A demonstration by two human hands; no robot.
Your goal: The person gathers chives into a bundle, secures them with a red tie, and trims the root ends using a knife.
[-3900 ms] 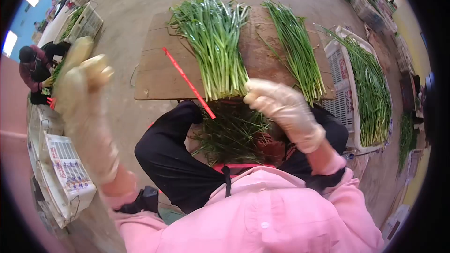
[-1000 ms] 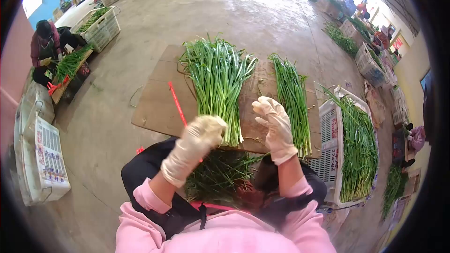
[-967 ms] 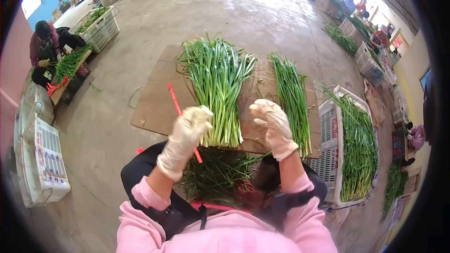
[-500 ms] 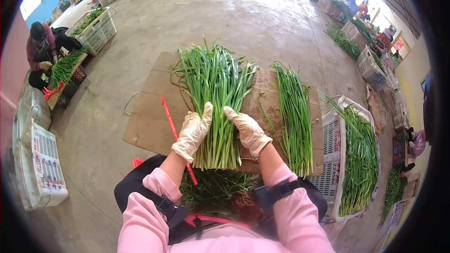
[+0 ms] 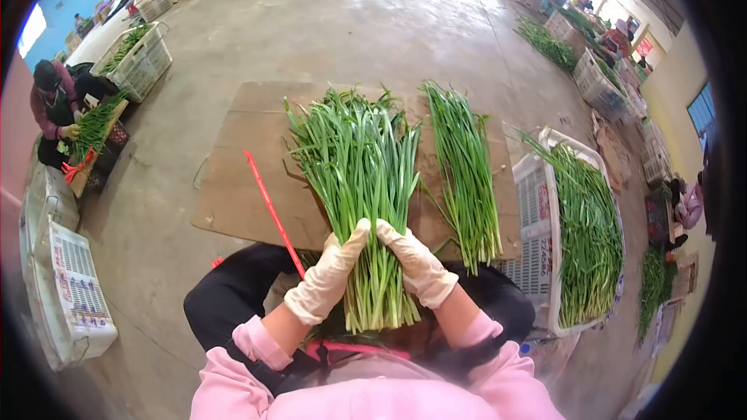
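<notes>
A thick bunch of garlic chives lies lengthwise on a brown cardboard sheet, its pale cut ends pointing at me past the near edge. My left hand, in a cream glove, is wrapped round the left side of the stems. On the right side my right hand, gloved alike, closes in, the two thumbs almost meeting on top. The undersides of both hands are hidden. A smaller bunch of chives rests to the right on the cardboard. Left of my left hand lies a thin red strap.
At my right stands a white plastic crate heaped with chives. Another white crate is at the left. Beyond it a co-worker sits at a small board of greens, beside a filled crate. More crates line the right wall.
Both hands have drawn the large bunch toward my body, so its cut ends now stick out past the cardboard's near edge. The view has shifted slightly.
</notes>
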